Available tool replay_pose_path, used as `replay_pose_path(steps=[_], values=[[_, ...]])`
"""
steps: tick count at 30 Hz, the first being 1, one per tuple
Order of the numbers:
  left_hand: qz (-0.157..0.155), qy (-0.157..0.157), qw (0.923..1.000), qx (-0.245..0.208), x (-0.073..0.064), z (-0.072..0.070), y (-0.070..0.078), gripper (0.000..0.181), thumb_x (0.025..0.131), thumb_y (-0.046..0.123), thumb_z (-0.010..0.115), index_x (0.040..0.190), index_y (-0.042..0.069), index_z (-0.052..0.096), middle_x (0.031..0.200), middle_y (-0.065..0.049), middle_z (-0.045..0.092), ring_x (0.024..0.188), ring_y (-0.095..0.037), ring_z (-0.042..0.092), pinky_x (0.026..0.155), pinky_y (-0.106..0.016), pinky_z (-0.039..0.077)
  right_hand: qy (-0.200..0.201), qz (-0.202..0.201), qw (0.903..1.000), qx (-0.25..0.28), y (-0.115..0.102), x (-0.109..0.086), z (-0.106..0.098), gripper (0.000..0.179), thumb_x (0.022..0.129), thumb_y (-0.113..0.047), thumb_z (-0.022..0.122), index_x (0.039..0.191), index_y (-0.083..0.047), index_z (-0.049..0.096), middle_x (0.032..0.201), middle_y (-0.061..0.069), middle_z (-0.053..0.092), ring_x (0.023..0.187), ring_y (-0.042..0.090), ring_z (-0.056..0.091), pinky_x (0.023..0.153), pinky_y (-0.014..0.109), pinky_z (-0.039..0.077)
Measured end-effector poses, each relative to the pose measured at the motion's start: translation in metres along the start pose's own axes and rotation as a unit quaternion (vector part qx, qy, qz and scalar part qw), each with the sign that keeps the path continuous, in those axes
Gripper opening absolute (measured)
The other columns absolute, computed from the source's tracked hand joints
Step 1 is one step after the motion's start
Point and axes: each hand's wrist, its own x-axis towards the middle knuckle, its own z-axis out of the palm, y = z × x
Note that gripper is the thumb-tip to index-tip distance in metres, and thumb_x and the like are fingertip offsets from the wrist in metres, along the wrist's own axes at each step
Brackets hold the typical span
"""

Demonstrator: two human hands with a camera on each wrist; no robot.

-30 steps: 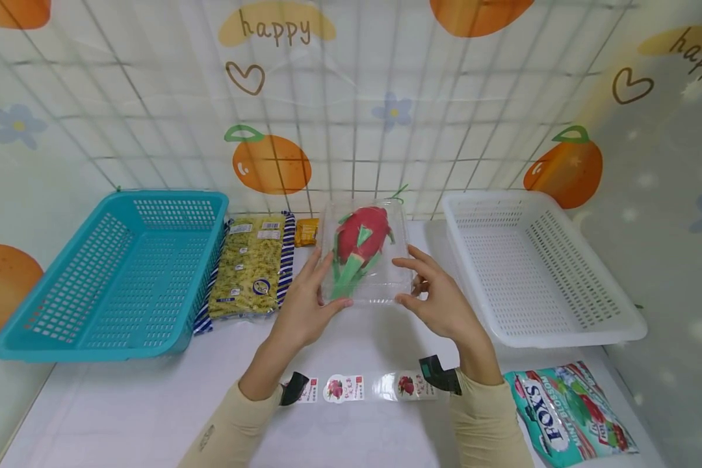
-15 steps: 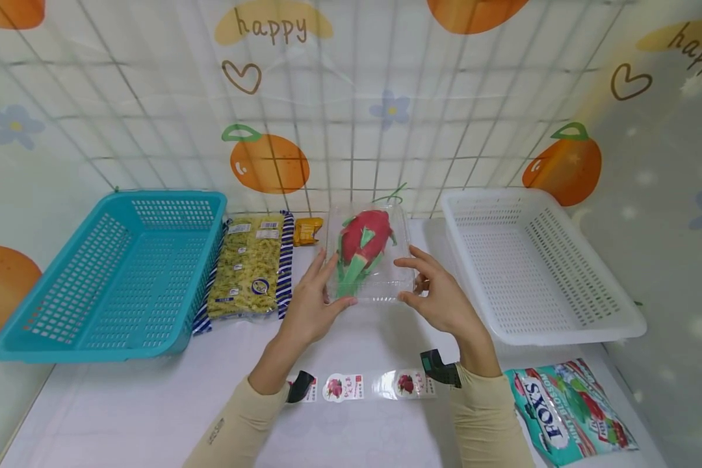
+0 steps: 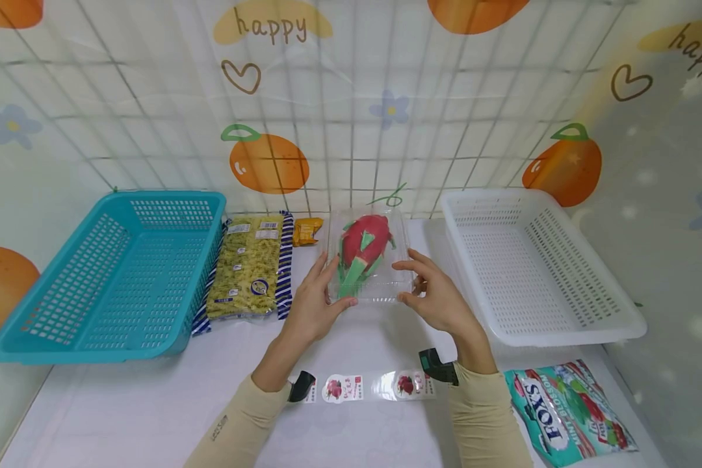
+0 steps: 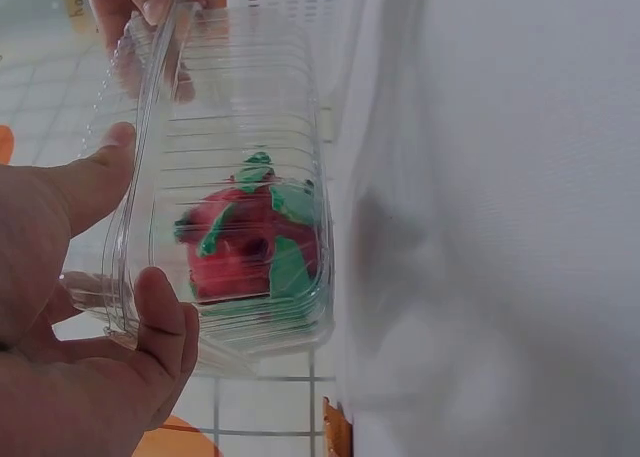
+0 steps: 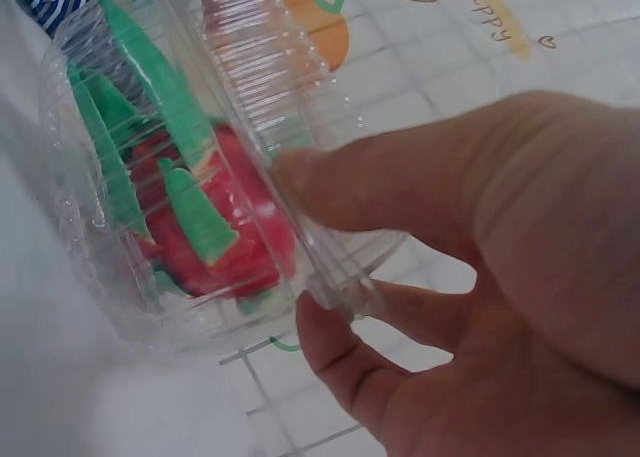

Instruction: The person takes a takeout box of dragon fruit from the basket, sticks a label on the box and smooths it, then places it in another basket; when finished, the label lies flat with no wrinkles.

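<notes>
A clear plastic clamshell box [image 3: 394,273] with a red and green dragon fruit [image 3: 365,237] inside stays between both hands in the head view. My left hand [image 3: 312,302] grips its left near side, thumb at the front edge. On the right near corner, my right hand [image 3: 439,292] pinches the rim. Both wrist views show fingers and thumb on the box's rim flange, with the dragon fruit [image 4: 235,237] visible through the ribbed plastic. The box seems raised off the table, its lid down; whether it is latched I cannot tell.
A teal basket [image 3: 195,325] stands left, a white basket [image 3: 561,338] right. Beside the teal one lie a yellow-green pasta-like bag [image 3: 246,266] and a small orange packet [image 3: 307,231]. A sticker strip [image 3: 377,387] lies in front, a FOX'S candy bag [image 3: 570,413] at front right.
The box and my left hand have shifted slightly right, uncovering more of the orange packet. The box's far edge has also come a little lower. My right hand has barely moved.
</notes>
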Motion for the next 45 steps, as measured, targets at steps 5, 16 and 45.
replay_pose_path(steps=[5, 16, 45], values=[[-0.005, -0.004, 1.0000, 0.007, 0.001, 0.003, 0.000, 0.089, 0.083, 0.027, 0.085, 0.157, 0.008, 0.040, 0.168, -0.018, 0.027, 0.072, -0.012, 0.057, 0.069, -0.026, 0.052, -0.003, 0.004, 1.0000, 0.002, 0.005, 0.001, 0.002, 0.048, 0.088, -0.002, 0.075, 0.134, -0.010, 0.065, 0.165, 0.016, 0.033, 0.084, 0.019, 0.052, 0.076, 0.030, 0.048], [-0.007, 0.001, 0.9999, 0.010, 0.002, 0.008, -0.004, 0.087, 0.084, 0.027, 0.085, 0.156, 0.006, 0.041, 0.167, -0.019, 0.029, 0.075, -0.016, 0.059, 0.075, -0.034, 0.054, -0.009, 0.004, 0.9999, 0.006, 0.012, 0.007, 0.004, 0.048, 0.087, 0.001, 0.075, 0.133, -0.010, 0.065, 0.164, 0.017, 0.034, 0.082, 0.020, 0.051, 0.076, 0.033, 0.045], [-0.033, -0.005, 0.9994, 0.000, 0.011, 0.020, -0.012, 0.083, 0.087, 0.024, 0.083, 0.156, 0.006, 0.040, 0.168, -0.019, 0.024, 0.149, -0.046, 0.034, 0.117, -0.059, 0.037, -0.006, 0.015, 0.9998, -0.013, 0.023, 0.016, 0.014, 0.049, 0.089, 0.000, 0.074, 0.135, -0.014, 0.064, 0.167, 0.012, 0.030, 0.085, 0.019, 0.055, 0.079, 0.033, 0.047]])
